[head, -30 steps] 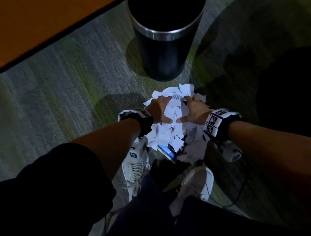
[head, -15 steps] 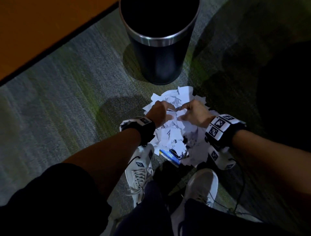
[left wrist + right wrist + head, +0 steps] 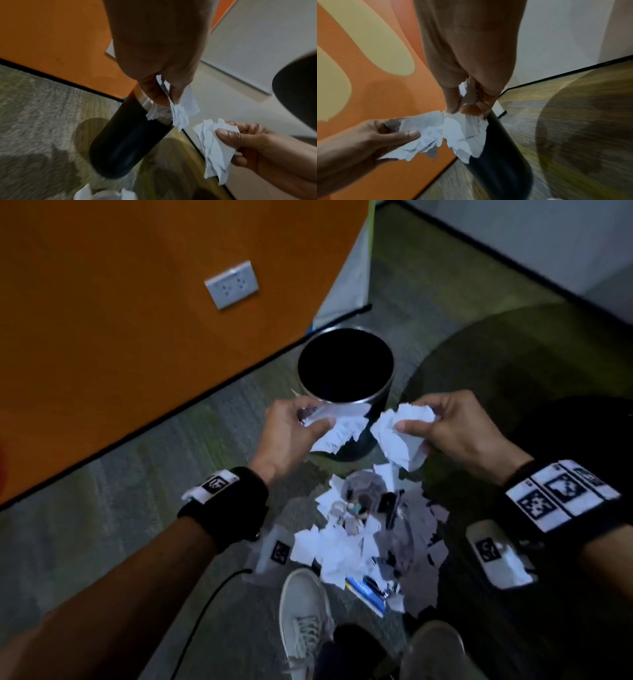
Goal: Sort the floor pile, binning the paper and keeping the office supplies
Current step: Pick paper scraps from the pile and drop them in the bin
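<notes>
Grey-green carpet (image 3: 102, 508) covers the floor, striped and dim, and two pale sneakers (image 3: 305, 621) stand at the near edge. Just beyond them lies the floor pile (image 3: 346, 546): many torn white scraps, some printed, heaped over a blue-edged item (image 3: 364, 592) and a few small dark things too blurred to name, perhaps supplies. Above the pile two hands are raised side by side, apart. The left hand (image 3: 291, 429) pinches a bunch of printed paper scraps (image 3: 339, 429) between thumb and curled fingers; the right hand (image 3: 455, 429) grips one crumpled white wad (image 3: 400, 436) the same way. Both bunches hang near the front rim of one black bin (image 3: 344, 400) with a silver band, standing upright and dark inside. Behind it rise an orange wall (image 3: 120, 302) with one grey socket plate (image 3: 231, 284), and a white wall (image 3: 548, 241) to the right.
</notes>
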Demonstrator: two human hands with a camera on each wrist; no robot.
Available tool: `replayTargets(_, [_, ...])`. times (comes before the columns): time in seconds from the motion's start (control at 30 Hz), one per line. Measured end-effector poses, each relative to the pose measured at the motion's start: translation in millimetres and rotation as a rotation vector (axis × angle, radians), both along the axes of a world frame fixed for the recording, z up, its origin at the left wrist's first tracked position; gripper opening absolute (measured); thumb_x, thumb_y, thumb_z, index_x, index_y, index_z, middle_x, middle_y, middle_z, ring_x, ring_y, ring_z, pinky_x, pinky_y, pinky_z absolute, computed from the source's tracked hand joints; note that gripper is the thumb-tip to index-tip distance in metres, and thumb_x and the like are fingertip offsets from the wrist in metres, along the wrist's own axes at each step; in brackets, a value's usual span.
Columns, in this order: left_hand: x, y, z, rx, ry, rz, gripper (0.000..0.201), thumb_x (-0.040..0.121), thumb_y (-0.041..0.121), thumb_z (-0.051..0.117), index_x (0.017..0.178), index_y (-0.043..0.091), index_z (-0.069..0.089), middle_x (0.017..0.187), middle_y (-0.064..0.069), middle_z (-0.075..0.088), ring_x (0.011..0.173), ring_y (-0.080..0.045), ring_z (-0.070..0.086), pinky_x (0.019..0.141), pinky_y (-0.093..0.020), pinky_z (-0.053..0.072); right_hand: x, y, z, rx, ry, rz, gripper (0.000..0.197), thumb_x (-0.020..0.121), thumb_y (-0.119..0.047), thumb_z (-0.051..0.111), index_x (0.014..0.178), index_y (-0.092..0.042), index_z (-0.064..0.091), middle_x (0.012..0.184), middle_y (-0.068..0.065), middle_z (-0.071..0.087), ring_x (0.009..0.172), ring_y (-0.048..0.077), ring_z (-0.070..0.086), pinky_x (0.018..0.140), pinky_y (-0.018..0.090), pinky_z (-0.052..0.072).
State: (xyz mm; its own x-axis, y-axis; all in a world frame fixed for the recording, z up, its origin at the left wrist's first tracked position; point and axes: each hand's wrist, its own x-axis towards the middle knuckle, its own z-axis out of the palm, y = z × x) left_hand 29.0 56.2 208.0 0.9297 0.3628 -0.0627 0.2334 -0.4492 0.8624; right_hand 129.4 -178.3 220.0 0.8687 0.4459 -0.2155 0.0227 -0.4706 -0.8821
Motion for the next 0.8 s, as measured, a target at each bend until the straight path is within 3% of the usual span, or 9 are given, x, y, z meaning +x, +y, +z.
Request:
replayTargets(0.07, [18.8, 6.4, 20.9, -0.02, -0.046, 0.063, 0.016, 0.084, 0.02, 0.075, 0.08, 0.022, 0.06, 0.075, 0.012, 0.053, 0.071, 0.004, 0.05, 0.068, -0.012, 0.042, 12.7, 19.7, 25.4, 0.07, -0.036, -0.125, 0.017, 0.08, -0.019, 0.081, 0.089, -0.008, 0.072, 0.079, 0.002, 0.072, 0.058, 0.008, 0.065, 0.051, 0.031, 0.056])
replayTargets(0.13, [45.6, 11.0, 28.1, -0.062, -0.024, 0.148, 0.026, 0.083, 0.025, 0.076, 0.105, 0.014, 0.066, 0.099, 0.005, 0.058, 0.093, -0.012, 0.061, 0.086, -0.033, 0.055, 30.4, 41.8, 42.9, 0.119, -0.033, -0.215, 0.02, 0.08, -0.015, 0.08, 0.094, -0.005, 0.069, 0.081, 0.002, 0.07, 0.055, 0.003, 0.063, 0.043, 0.024, 0.051])
replayTargets(0.2, [68.3, 12.3, 28.3, -0.135, 0.016, 0.225, 0.045, 0.084, 0.025, 0.075, 0.123, 0.007, 0.062, 0.116, 0.0, 0.059, 0.095, -0.025, 0.066, 0.081, -0.047, 0.059, 47.3, 63.4, 49.6, 0.149, 0.004, -0.272, 0.024, 0.08, -0.012, 0.079, 0.098, -0.002, 0.067, 0.087, 0.008, 0.07, 0.065, 0.012, 0.066, 0.043, 0.027, 0.052])
replayTargets(0.3, [84.4, 4.1, 17.0, -0.115, 0.106, 0.144, 0.055, 0.086, 0.025, 0.071, 0.137, 0.017, 0.051, 0.128, -0.007, 0.06, 0.104, -0.025, 0.066, 0.093, -0.043, 0.054, 65.7, 88.5, 39.9, 0.128, 0.082, -0.348, 0.028, 0.081, -0.013, 0.078, 0.101, -0.001, 0.063, 0.094, 0.014, 0.069, 0.075, 0.026, 0.068, 0.05, 0.036, 0.059])
replayTargets(0.4, [82.1, -6.2, -6.4, -0.167, 0.142, 0.071, 0.076, 0.087, 0.024, 0.069, 0.15, 0.028, 0.027, 0.129, 0.0, 0.056, 0.112, -0.018, 0.061, 0.1, -0.041, 0.05, 74.0, 96.4, 20.3, 0.123, 0.236, -0.29, 0.041, 0.083, -0.023, 0.078, 0.105, 0.002, 0.055, 0.086, 0.02, 0.059, 0.058, 0.029, 0.064, 0.052, 0.045, 0.059])
replayTargets(0.53, [59.0, -3.2, -34.6, -0.205, -0.038, 0.214, 0.049, 0.086, 0.01, 0.058, 0.133, 0.019, 0.047, 0.112, -0.011, 0.058, 0.081, -0.015, 0.063, 0.087, -0.047, 0.055, 70.4, 62.4, -7.9, 0.015, 0.1, -0.311, 0.032, 0.083, -0.037, 0.073, 0.091, -0.009, 0.062, 0.079, 0.013, 0.062, 0.061, 0.025, 0.067, 0.056, 0.042, 0.059])
replayTargets(0.6, [37.2, -4.9, -48.0, -0.128, -0.027, 0.188, 0.023, 0.091, 0.011, 0.053, 0.112, 0.017, 0.06, 0.091, -0.011, 0.066, 0.07, -0.014, 0.061, 0.067, -0.037, 0.056, 54.7, 37.4, -25.5, 0.004, 0.089, -0.288, 0.015, 0.087, -0.028, 0.07, 0.08, -0.017, 0.062, 0.077, 0.013, 0.064, 0.067, 0.028, 0.065, 0.059, 0.043, 0.058])
replayTargets(0.67, [14.2, -8.4, -67.8, -0.132, 0.051, 0.107, 0.016, 0.094, 0.007, 0.052, 0.102, 0.013, 0.064, 0.077, -0.009, 0.066, 0.063, -0.012, 0.061, 0.054, -0.025, 0.051, 32.5, 14.3, -53.5, -0.03, 0.22, -0.221, 0.009, 0.093, -0.009, 0.061, 0.086, -0.009, 0.065, 0.077, 0.016, 0.063, 0.064, 0.028, 0.061, 0.055, 0.039, 0.056])
replayTargets(0.8, [-14.2, -12.2, -132.6, -0.089, 0.292, -0.099, 0.018, 0.088, 0.01, 0.054, 0.099, 0.006, 0.067, 0.08, -0.012, 0.067, 0.073, -0.021, 0.063, 0.068, -0.031, 0.052, -3.6, -17.3, -128.6, -0.25, 0.382, -0.063, 0.013, 0.095, -0.004, 0.056, 0.093, 0.006, 0.064, 0.08, 0.022, 0.062, 0.058, 0.022, 0.057, 0.055, 0.032, 0.051])
